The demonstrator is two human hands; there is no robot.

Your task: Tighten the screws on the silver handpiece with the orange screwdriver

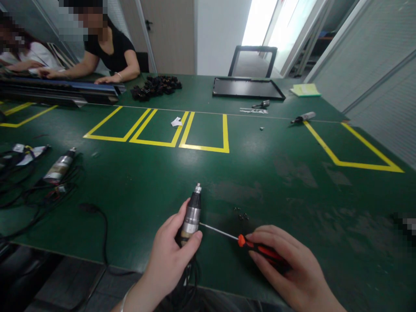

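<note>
My left hand (173, 249) is wrapped round an electric screwdriver (191, 219), its metal bit end pointing away from me and its cable hanging down over the table edge. In my right hand (289, 264) is a screwdriver (266, 252) with a red and black handle. Its thin shaft points left, and the tip meets or nearly meets the side of the electric screwdriver's metal body. Several small screws (243, 216) lie on the green table just beyond my right hand.
A second electric screwdriver (60, 167) lies among black cables on the left. Yellow tape (204, 148) marks rectangles on the table (146, 173). Further back are a pile of black parts (157, 86), a black frame (248, 88) and another tool (303, 117). Two people sit at the far left.
</note>
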